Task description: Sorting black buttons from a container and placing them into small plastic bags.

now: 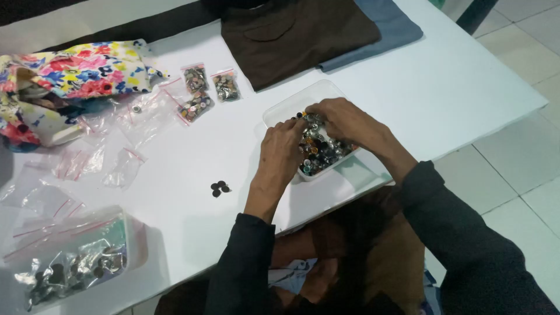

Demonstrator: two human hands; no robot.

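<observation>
Item: mixed buttons (322, 153), a loose heap filling a shallow clear plastic tray (291, 108) that sits near the right part of the table's near edge.

Handling: each button is small, hard, light and smooth, likely to slip or roll if nudged; best taken singly by the rim between thumb and fingertip. The heap shifts easily when stirred. The tray looks thin and light, and would probably slide on the table if pushed.

Appearance: round pieces in black, silver, white, brown and some amber, many shiny; sizes vary, detail too small to read further.

Hands: the left hand (282, 147) lies over the tray's left side, fingers curled down into the buttons. The right hand (345, 119) reaches over the far part of the tray, fingertips bunched narrowly among the pieces. Whether either pinches a button cannot be told. Both arms wear dark sleeves.

Nearby on the white table (466, 87):
- four dark buttons (219, 188), set apart left of the tray;
- small filled zip bags (204, 90) toward the far edge;
- empty clear zip bags (87, 166) scattered at the left;
- a second clear container (76, 271) with bagged buttons, at the near left corner;
- a floral fabric pouch (64, 81), far left;
- folded brown cloth (297, 32) over blue cloth (391, 26), at the far edge.
</observation>
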